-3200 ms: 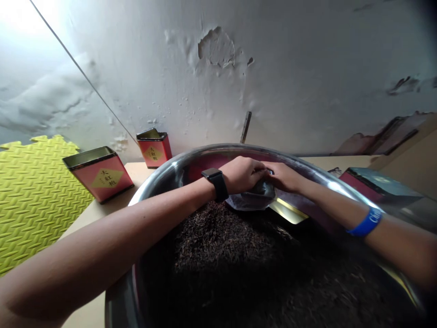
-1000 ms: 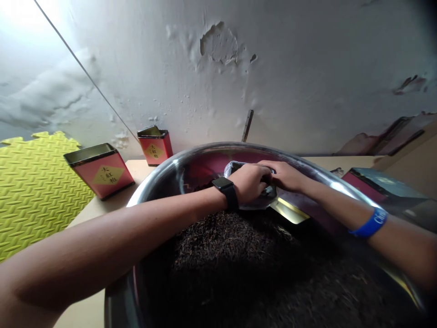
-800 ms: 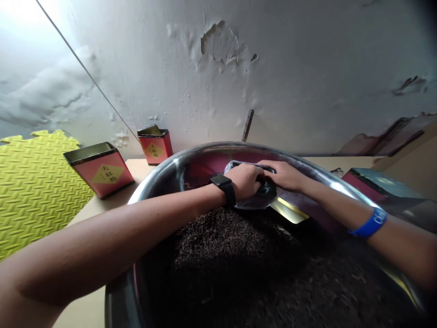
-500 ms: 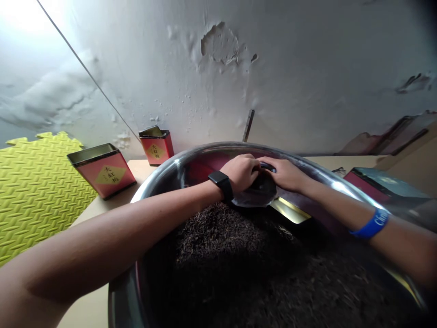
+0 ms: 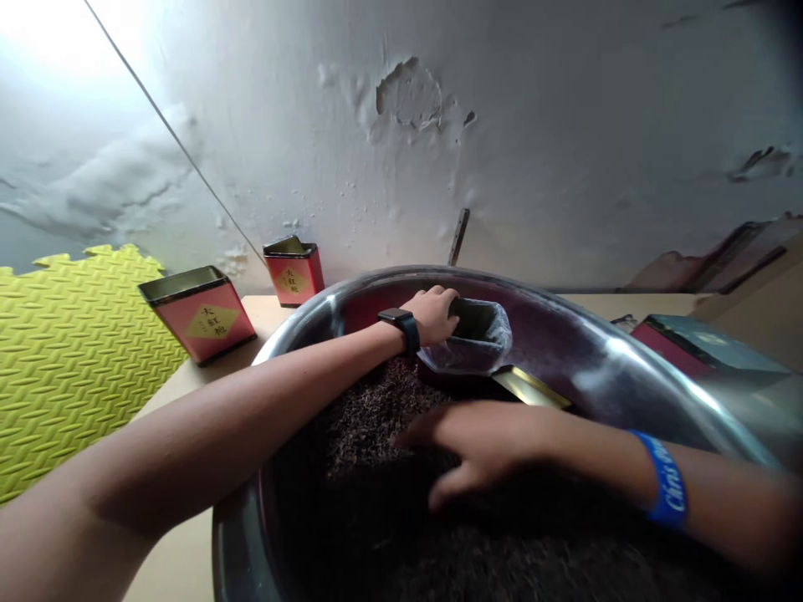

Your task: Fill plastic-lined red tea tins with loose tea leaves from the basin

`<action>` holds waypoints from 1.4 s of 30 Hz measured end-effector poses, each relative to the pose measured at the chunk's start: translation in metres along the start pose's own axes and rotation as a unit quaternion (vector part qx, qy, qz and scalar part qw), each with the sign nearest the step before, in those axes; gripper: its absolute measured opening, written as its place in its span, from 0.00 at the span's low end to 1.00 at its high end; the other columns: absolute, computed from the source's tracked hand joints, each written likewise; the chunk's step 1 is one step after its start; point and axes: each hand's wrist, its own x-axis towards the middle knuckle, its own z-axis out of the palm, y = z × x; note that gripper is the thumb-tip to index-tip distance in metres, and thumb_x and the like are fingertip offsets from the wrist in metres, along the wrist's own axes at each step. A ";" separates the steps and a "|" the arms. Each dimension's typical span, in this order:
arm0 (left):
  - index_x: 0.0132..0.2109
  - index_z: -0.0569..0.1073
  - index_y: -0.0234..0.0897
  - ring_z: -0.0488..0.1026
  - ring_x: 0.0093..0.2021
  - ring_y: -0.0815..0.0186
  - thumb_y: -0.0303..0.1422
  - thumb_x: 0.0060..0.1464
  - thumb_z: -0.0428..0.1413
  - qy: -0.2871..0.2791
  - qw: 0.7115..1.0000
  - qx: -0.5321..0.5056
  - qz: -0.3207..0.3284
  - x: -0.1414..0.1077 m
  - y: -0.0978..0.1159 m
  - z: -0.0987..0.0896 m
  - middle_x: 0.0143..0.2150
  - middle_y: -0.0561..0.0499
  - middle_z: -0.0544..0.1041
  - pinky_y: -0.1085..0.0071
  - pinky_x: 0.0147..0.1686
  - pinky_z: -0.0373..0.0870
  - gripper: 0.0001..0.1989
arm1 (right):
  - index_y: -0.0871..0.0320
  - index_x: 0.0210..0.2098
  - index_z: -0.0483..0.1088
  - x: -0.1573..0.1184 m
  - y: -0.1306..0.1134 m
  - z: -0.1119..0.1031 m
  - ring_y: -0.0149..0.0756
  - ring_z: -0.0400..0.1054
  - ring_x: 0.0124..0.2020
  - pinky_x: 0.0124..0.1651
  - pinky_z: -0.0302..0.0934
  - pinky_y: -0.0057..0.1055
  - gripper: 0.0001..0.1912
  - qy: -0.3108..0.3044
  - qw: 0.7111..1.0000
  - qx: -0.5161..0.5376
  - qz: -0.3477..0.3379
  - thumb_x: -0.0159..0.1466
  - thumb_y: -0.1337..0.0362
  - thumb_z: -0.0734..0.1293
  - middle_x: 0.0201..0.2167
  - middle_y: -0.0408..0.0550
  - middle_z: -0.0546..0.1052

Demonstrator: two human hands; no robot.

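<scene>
Dark loose tea leaves [image 5: 376, 422] lie in a large shiny metal basin [image 5: 602, 334]. Toward its far side is a tin [image 5: 473, 322] with a clear plastic liner folded over its mouth. My left hand [image 5: 432, 316], with a black watch at the wrist, has its fingers hooked over the tin's left rim. My right hand [image 5: 483, 443], wearing a blue wristband, hovers over the leaves, fingers apart and slightly blurred, nothing in it. A gold-coloured metal piece [image 5: 530, 386], perhaps a lid, lies just right of the tin, partly hidden by my right hand.
Two red tea tins with yellow diamond labels stand left of the basin: one nearer [image 5: 207, 322], one farther back [image 5: 294, 272]. A red box with a greenish top [image 5: 708, 339] is at right. Behind is a peeling wall [image 5: 552, 150]; a yellow foam mat [image 5: 81, 334] lies at left.
My right hand has let go of the tin and come down toward me over the leaves, its fingers spreading. The tin's lined mouth now shows. My left hand stays at its rim.
</scene>
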 end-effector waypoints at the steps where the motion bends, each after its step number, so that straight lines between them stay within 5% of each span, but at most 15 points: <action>1: 0.53 0.62 0.36 0.67 0.48 0.60 0.37 0.52 0.49 0.000 1.000 -0.003 -0.001 0.000 0.000 0.000 0.49 0.45 0.67 0.64 0.50 0.62 0.21 | 0.56 0.55 0.60 0.003 -0.002 0.006 0.43 0.64 0.48 0.46 0.60 0.35 0.31 -0.043 0.999 0.014 0.017 0.54 0.52 0.66 0.50 0.53 0.68; 3: 0.53 0.62 0.36 0.68 0.47 0.60 0.38 0.52 0.49 -0.002 1.000 -0.008 -0.006 -0.001 -0.001 0.001 0.49 0.45 0.67 0.65 0.49 0.63 0.22 | 0.55 0.55 0.61 0.006 -0.004 0.012 0.45 0.62 0.50 0.47 0.59 0.36 0.34 -0.090 0.994 0.041 0.040 0.50 0.52 0.68 0.52 0.53 0.66; 6: 0.53 0.63 0.37 0.68 0.46 0.61 0.38 0.52 0.49 0.005 1.000 -0.015 -0.007 0.000 -0.003 0.002 0.49 0.45 0.68 0.66 0.48 0.64 0.21 | 0.57 0.50 0.65 0.007 -0.005 0.012 0.42 0.67 0.44 0.43 0.61 0.33 0.26 -0.114 0.990 0.071 0.035 0.52 0.56 0.67 0.46 0.51 0.71; 11: 0.50 0.67 0.36 0.69 0.45 0.62 0.36 0.53 0.48 0.032 0.999 -0.025 0.014 0.000 -0.003 0.002 0.46 0.46 0.71 0.68 0.46 0.65 0.17 | 0.57 0.41 0.69 0.007 -0.003 0.006 0.36 0.69 0.38 0.39 0.61 0.30 0.12 -0.072 0.996 0.046 -0.004 0.57 0.67 0.64 0.37 0.48 0.75; 16: 0.42 0.72 0.38 0.71 0.39 0.64 0.37 0.58 0.42 -0.024 0.999 -0.047 0.005 -0.001 0.000 -0.004 0.40 0.49 0.75 0.71 0.40 0.66 0.16 | 0.60 0.42 0.67 0.004 0.001 -0.013 0.32 0.68 0.35 0.39 0.61 0.28 0.11 0.112 0.991 0.072 -0.028 0.60 0.69 0.60 0.36 0.49 0.74; 20: 0.44 0.73 0.37 0.71 0.38 0.64 0.36 0.57 0.43 -0.083 0.994 -0.067 0.037 0.000 0.001 -0.012 0.40 0.47 0.76 0.72 0.38 0.65 0.16 | 0.59 0.43 0.66 -0.008 0.021 -0.035 0.34 0.67 0.38 0.42 0.61 0.31 0.11 0.274 0.961 -0.006 0.038 0.60 0.68 0.59 0.39 0.50 0.73; 24: 0.45 0.72 0.37 0.71 0.40 0.65 0.35 0.57 0.42 -0.098 0.992 -0.070 0.038 0.001 0.002 -0.016 0.42 0.47 0.76 0.72 0.39 0.64 0.16 | 0.56 0.40 0.70 -0.018 0.048 -0.044 0.41 0.67 0.40 0.42 0.60 0.37 0.11 0.193 0.959 -0.143 0.153 0.58 0.67 0.61 0.39 0.50 0.74; 27: 0.44 0.72 0.39 0.71 0.40 0.65 0.36 0.58 0.41 -0.096 0.993 -0.062 0.032 0.000 0.004 -0.014 0.42 0.48 0.75 0.71 0.39 0.64 0.17 | 0.54 0.40 0.71 -0.020 0.057 -0.042 0.43 0.67 0.42 0.42 0.59 0.38 0.12 0.147 0.957 -0.178 0.175 0.58 0.65 0.62 0.42 0.50 0.73; 32: 0.43 0.73 0.40 0.71 0.38 0.66 0.36 0.58 0.40 -0.092 0.993 -0.058 0.037 -0.001 0.003 -0.012 0.40 0.49 0.76 0.72 0.38 0.64 0.17 | 0.55 0.39 0.71 -0.017 0.053 -0.037 0.40 0.67 0.41 0.42 0.59 0.35 0.11 0.183 0.955 -0.170 0.160 0.59 0.64 0.60 0.39 0.49 0.74; 38: 0.43 0.73 0.39 0.71 0.39 0.65 0.37 0.57 0.42 -0.091 0.993 -0.066 0.034 0.001 0.000 -0.012 0.41 0.48 0.76 0.72 0.37 0.64 0.17 | 0.60 0.32 0.69 -0.007 0.025 -0.027 0.33 0.65 0.31 0.37 0.57 0.31 0.12 0.304 0.940 -0.128 0.083 0.63 0.63 0.56 0.30 0.49 0.74; 42: 0.43 0.73 0.40 0.72 0.36 0.64 0.37 0.56 0.42 -0.078 0.995 -0.057 0.021 0.000 -0.002 -0.010 0.38 0.48 0.76 0.71 0.35 0.64 0.17 | 0.58 0.31 0.70 0.002 0.004 -0.009 0.32 0.65 0.28 0.33 0.57 0.29 0.12 0.107 0.989 -0.101 0.034 0.62 0.61 0.57 0.27 0.46 0.73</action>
